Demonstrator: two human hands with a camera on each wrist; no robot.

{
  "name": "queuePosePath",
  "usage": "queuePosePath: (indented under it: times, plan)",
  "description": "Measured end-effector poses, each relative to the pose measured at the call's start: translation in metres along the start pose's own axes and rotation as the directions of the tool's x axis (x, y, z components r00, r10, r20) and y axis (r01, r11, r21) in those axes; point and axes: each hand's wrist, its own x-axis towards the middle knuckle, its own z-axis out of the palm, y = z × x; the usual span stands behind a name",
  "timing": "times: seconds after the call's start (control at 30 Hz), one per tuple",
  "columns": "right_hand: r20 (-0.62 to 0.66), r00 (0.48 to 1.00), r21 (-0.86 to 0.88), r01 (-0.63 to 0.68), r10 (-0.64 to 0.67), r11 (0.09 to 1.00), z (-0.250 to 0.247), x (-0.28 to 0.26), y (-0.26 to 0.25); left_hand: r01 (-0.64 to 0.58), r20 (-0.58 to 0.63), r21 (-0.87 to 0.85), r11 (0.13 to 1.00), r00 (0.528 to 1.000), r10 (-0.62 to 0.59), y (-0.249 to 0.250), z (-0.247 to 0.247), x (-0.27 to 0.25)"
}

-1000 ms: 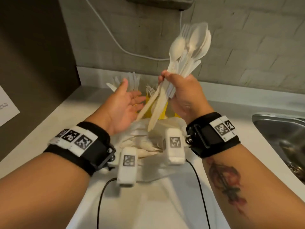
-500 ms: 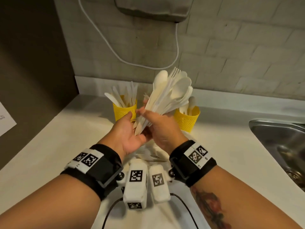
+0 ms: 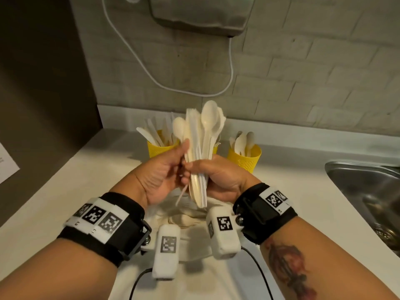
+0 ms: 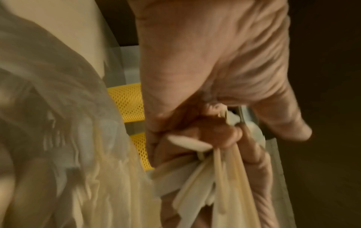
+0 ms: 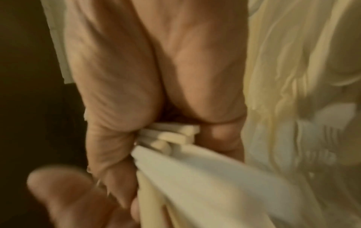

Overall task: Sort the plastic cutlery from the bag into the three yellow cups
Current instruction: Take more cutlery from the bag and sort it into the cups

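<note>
My right hand (image 3: 207,172) grips a bundle of cream plastic cutlery (image 3: 203,135) upright in front of the cups. Thumb up, my left hand (image 3: 183,158) pinches a spoon (image 3: 179,128) at the bundle's left edge, and that spoon's thin handle sticks out below. Behind stand the left yellow cup (image 3: 159,149) with knives and the right yellow cup (image 3: 245,158) with spoons. The middle cup (image 3: 215,148) is almost hidden by the bundle. The bag (image 3: 186,217) lies on the counter under my hands. Handle ends (image 5: 171,135) show in my right palm, and the left wrist view shows a yellow cup (image 4: 126,103).
A steel sink (image 3: 368,191) is set into the counter at the right. A dark wall panel (image 3: 43,83) borders the left side. On the tiled wall above hangs a grey appliance (image 3: 201,14) with a white cable (image 3: 151,76).
The bundle came down from high at the right to upright in front of the cups. My left hand went from open and apart to pinching a spoon at the bundle.
</note>
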Motion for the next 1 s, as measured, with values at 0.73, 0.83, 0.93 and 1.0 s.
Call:
queuePosePath:
  times: [0.73, 0.83, 0.93, 1.0]
  plan:
    - [-0.340, 0.902, -0.562, 0.032, -0.266, 0.827, -0.016, 0.002, 0.005, -0.053, -0.300, 0.088, 0.995, 0.951, 0.077, -0.038, 0.012, 0.007]
    - [-0.389, 0.889, -0.531, -0.002, -0.241, 0.847, -0.020, 0.000, 0.005, -0.028, -0.317, 0.095, 0.995, 0.947, 0.057, -0.037, 0.009, 0.004]
    - [-0.426, 0.891, -0.349, 0.001, -0.159, 0.937, -0.024, 0.000, 0.005, -0.013, -0.335, 0.063, 0.998, 0.942, 0.033, -0.036, 0.008, 0.002]
    - [-0.424, 0.896, -0.213, 0.043, -0.132, 0.976, -0.025, 0.000, 0.003, -0.020, -0.327, 0.024, 1.000, 0.945, 0.027, -0.037, 0.010, 0.002]
